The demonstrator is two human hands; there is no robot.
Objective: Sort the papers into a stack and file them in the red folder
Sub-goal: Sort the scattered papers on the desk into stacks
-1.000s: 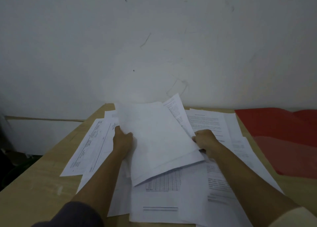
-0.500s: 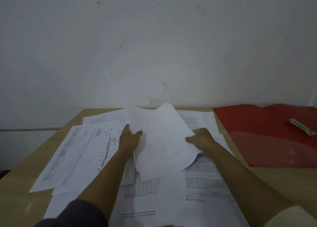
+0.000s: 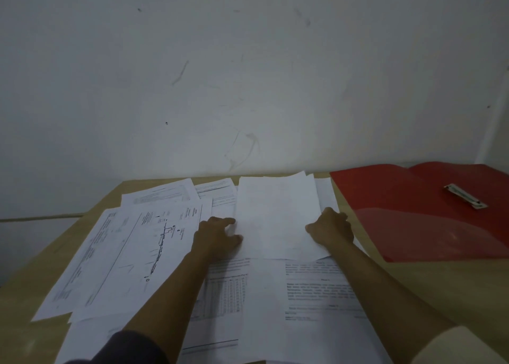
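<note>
A small stack of white sheets (image 3: 275,215) lies flat on top of the scattered papers at the middle of the table. My left hand (image 3: 217,237) grips the stack's left edge, thumb above and fingers curled at the side. My right hand (image 3: 330,230) holds its right edge with the thumb on top. The red folder (image 3: 407,220) lies open at the right, just beyond my right hand, with a metal clip (image 3: 465,196) on its far half. Loose printed sheets (image 3: 132,253) spread over the table to the left and in front.
The wooden table (image 3: 440,289) stands against a scuffed white wall (image 3: 248,74). Its left edge runs diagonally past the leftmost sheets. Bare wood shows in front of the folder at the right.
The stack, held tilted up off the table a second ago, has been lowered flat onto the other papers. Both hands came down with it. The view has shifted right, showing more of the folder.
</note>
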